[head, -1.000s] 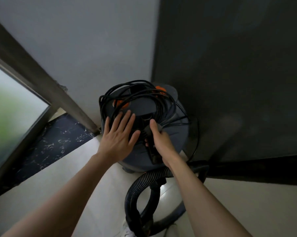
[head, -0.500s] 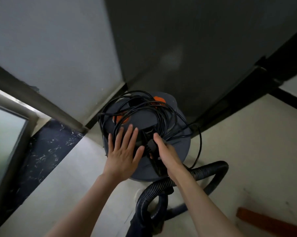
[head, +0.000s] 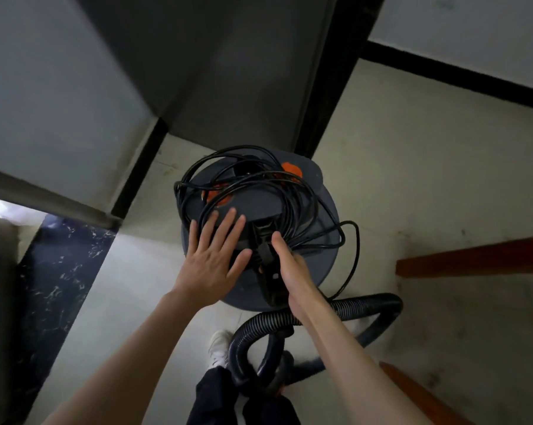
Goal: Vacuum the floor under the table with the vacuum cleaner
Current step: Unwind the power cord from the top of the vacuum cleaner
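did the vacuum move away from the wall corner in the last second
Yes. The vacuum sat tight in the wall corner a second ago; bare floor now shows between them, so it has come out toward the person.

Both forearms bare to the frame edge, no sleeves, left hand (head: pixel 211 265) and right hand (head: pixel 293 271) without gloves or rings; dark navy trousers (head: pixel 216 397) and a white shoe (head: pixel 219 348) worn below.

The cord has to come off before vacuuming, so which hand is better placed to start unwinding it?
The right hand, probably. It lies beside the black handle, touching the coiled cord where the loops bunch. The left hand lies flat on the vacuum cleaner lid, well placed to steady it.
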